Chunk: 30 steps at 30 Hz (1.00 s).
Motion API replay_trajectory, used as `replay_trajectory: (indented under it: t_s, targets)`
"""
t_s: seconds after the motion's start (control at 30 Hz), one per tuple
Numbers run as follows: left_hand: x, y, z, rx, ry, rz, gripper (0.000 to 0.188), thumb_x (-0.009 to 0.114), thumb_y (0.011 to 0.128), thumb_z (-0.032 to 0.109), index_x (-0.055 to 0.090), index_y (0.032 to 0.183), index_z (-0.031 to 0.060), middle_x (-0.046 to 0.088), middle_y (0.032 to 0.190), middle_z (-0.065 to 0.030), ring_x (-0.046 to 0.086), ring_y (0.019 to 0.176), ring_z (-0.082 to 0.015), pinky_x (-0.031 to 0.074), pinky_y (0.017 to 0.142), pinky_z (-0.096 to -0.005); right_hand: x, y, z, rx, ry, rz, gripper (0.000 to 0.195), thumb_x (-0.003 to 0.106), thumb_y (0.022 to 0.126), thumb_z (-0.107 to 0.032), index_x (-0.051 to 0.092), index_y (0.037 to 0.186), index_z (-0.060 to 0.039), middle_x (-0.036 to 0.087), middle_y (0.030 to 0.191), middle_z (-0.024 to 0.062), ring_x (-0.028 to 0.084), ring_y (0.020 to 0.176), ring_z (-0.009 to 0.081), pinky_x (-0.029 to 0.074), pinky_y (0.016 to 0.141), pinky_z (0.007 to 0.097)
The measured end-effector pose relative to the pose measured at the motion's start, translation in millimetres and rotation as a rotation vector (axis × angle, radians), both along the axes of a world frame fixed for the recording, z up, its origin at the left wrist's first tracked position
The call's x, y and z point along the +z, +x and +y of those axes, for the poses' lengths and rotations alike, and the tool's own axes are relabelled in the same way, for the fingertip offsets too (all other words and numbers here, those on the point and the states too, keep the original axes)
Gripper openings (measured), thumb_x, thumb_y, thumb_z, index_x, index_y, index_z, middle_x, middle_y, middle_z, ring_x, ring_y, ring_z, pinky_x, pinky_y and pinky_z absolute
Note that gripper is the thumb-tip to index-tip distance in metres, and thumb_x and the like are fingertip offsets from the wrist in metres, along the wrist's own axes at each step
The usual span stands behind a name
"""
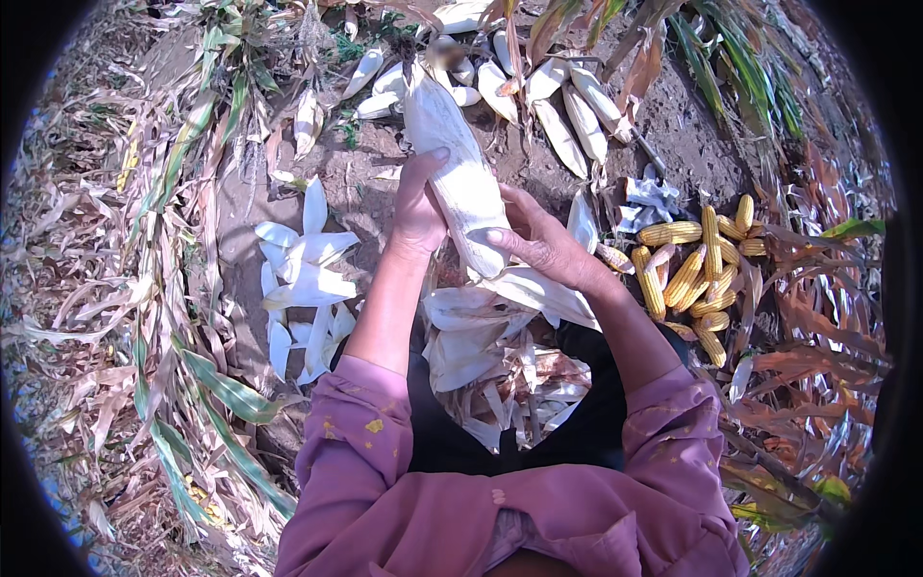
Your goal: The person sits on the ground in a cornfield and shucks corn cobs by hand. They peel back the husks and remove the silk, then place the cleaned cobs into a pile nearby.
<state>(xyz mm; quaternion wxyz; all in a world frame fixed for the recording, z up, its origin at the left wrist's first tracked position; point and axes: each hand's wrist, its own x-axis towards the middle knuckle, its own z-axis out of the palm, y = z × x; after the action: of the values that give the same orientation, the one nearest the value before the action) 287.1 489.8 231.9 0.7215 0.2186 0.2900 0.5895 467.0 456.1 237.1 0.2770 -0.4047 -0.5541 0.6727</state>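
Observation:
An ear of corn in its pale dry husk (pixel 458 166) is held in front of me, tilted, its narrow end pointing away. My left hand (pixel 422 202) grips its left side, with the thumb lying on top. At its lower right is my right hand (pixel 544 241), the thumb resting on the husk near the thick end; its other fingers are partly hidden. A loose husk leaf (pixel 541 288) lies just under my right hand. More stripped husks (pixel 465 346) are heaped between my legs.
Several unhusked ears (pixel 562 137) lie on the soil ahead. Bare yellow corn cobs (pixel 685 278) are piled at the right, near a crumpled grey piece of material (pixel 645 202). White husks (pixel 310 274) lie at the left. Dry stalks and leaves (pixel 173 288) flank both sides.

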Motion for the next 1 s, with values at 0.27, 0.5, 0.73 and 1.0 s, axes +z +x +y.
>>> replay_trajectory:
  t_s: [0.27, 0.5, 0.73, 1.0]
  targets:
    - [-3, 12, 4, 0.091, 0.039, 0.218, 0.043, 0.057, 0.086, 0.025, 0.048, 0.12, 0.0003, 0.058, 0.109, -0.011, 0.058, 0.098, -0.0213, 0.047, 0.089, -0.0367, -6, -7, -3, -0.049, 0.247, -0.441, 0.086, 0.074, 0.074, -0.047, 0.035, 0.13, 0.0042, 0.058, 0.11, 0.026, 0.06, 0.104, 0.0326, 0.046, 0.088, 0.0391]
    - [-19, 5, 9, 0.085, 0.104, 0.323, 0.035, 0.043, 0.093, 0.025, 0.051, 0.114, -0.0023, 0.06, 0.105, -0.011, 0.059, 0.096, -0.0186, 0.047, 0.085, -0.0335, -1, -5, -7, -0.089, 0.325, -0.535, 0.084, 0.072, 0.074, -0.047, 0.036, 0.127, 0.0064, 0.061, 0.101, 0.0273, 0.063, 0.094, 0.0375, 0.049, 0.081, 0.0402]
    - [-25, -3, 9, 0.085, 0.205, 0.558, 0.034, 0.041, 0.093, 0.021, 0.05, 0.116, -0.0022, 0.059, 0.108, -0.0105, 0.059, 0.098, -0.0178, 0.047, 0.086, -0.031, -6, -3, -6, -0.08, 0.396, -0.504, 0.081, 0.073, 0.074, -0.045, 0.038, 0.127, 0.0048, 0.061, 0.101, 0.0264, 0.063, 0.092, 0.038, 0.049, 0.08, 0.0409]
    - [-12, 2, 5, 0.102, 0.139, 0.611, 0.037, 0.038, 0.09, 0.01, 0.05, 0.122, -0.0037, 0.06, 0.105, -0.0068, 0.059, 0.092, -0.0125, 0.047, 0.082, -0.0259, -12, -3, -5, -0.064, 0.354, -0.674, 0.091, 0.075, 0.07, -0.046, 0.03, 0.13, 0.0068, 0.063, 0.083, 0.0266, 0.065, 0.08, 0.0371, 0.051, 0.072, 0.0403]
